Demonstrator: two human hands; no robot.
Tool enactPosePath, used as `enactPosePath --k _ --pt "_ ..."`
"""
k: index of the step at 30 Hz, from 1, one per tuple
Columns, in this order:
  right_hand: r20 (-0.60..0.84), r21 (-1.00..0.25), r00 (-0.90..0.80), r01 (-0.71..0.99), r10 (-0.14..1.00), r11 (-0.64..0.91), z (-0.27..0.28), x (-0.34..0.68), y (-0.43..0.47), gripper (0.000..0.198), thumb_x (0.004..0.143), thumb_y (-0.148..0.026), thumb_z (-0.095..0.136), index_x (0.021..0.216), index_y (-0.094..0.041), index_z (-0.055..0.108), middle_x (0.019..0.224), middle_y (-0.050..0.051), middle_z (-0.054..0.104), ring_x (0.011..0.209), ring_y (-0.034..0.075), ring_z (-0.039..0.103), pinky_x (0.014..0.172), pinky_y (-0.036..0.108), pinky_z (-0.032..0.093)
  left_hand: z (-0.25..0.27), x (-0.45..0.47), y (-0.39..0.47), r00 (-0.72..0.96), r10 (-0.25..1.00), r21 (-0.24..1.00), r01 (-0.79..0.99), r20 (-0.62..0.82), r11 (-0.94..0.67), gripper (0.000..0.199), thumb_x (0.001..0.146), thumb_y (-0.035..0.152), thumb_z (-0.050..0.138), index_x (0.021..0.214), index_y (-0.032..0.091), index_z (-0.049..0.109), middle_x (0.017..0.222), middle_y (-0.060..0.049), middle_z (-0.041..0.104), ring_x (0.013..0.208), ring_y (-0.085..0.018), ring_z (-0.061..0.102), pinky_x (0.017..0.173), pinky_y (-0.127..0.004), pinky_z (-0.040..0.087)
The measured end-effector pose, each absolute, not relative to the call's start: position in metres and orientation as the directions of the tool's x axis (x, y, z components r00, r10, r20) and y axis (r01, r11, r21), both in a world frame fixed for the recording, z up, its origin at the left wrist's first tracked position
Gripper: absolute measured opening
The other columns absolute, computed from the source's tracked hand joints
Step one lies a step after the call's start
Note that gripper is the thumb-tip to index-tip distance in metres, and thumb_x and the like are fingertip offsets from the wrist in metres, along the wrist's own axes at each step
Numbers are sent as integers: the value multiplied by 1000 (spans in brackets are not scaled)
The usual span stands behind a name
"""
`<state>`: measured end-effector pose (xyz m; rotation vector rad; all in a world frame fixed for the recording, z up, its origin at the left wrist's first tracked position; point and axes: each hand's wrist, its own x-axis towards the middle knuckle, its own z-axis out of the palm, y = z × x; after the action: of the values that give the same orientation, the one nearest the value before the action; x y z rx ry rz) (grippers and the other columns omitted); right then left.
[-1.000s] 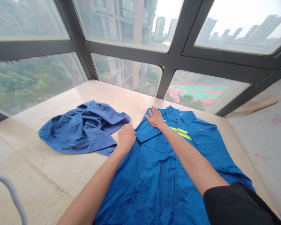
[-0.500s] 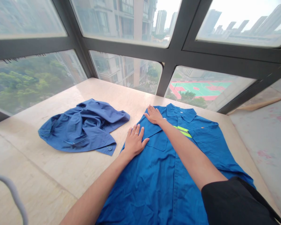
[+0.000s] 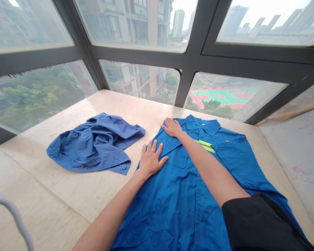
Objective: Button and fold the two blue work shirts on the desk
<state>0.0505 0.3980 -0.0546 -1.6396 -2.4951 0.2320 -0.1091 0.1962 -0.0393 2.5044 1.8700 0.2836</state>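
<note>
A bright blue work shirt (image 3: 170,195) lies spread on the pale stone sill, collar toward the windows. Yellow-green and grey reflective tape (image 3: 206,146) crosses its chest. My left hand (image 3: 151,160), with a ring on one finger, rests flat with fingers spread on the shirt's left edge, just beside the chest pocket. Farther up, my right hand (image 3: 172,128) presses flat on the left shoulder area near the collar. Its forearm crosses over the shirt and hides part of the front. Neither hand grips the cloth.
A crumpled darker blue garment (image 3: 94,146) with a button lies on the stone sill (image 3: 44,202) to the left. A grey cable (image 3: 17,218) curves in at the lower left. Windows with dark frames (image 3: 136,57) stand behind, and a floral-patterned surface (image 3: 300,164) rises at the right.
The camera view has shifted slightly. Both hands stay flat on the shirt in nearly the same places; the left hand's fingers look slightly more spread.
</note>
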Motion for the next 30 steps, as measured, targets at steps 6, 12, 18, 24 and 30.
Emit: enactPosePath --k 6,12,18,24,30 --pt "112 -231 -388 885 915 404 -53 51 393 66 99 -52 25 149 -10 34 157 15 32 144 27 25 117 45 14 -38 -109 196 286 949 117 946 130 -301 71 90 69 34 150 31 35 157 -13 32 147 -36 19 114 -58 15" --pt "362 -216 -363 863 858 456 -41 53 375 45 101 -29 24 123 -12 60 133 18 56 125 30 43 109 42 25 -40 -108 197 280 949 107 949 141 -296 71 90 70 31 150 31 36 157 -14 32 146 -37 20 114 -59 15" --pt "474 -136 -474 793 742 594 -31 56 333 39 101 -29 33 119 -11 63 126 16 62 116 28 52 102 42 35 -41 -108 198 276 950 82 954 142 -289 71 91 70 28 150 31 36 157 -12 31 146 -36 21 114 -59 16" --pt "363 -65 -601 746 712 663 -21 99 235 47 100 -41 41 136 -14 53 146 14 48 135 29 43 112 48 32 -39 -107 200 287 951 70 953 112 -296 72 92 70 26 150 29 35 158 -14 29 147 -35 20 114 -59 17" --pt "209 -3 -514 850 832 526 -31 182 124 56 100 -47 38 147 -17 41 156 12 34 144 29 29 115 53 27 -36 -105 203 311 947 3 950 86 -312 69 95 63 25 151 24 33 156 -16 32 147 -34 21 116 -55 14"
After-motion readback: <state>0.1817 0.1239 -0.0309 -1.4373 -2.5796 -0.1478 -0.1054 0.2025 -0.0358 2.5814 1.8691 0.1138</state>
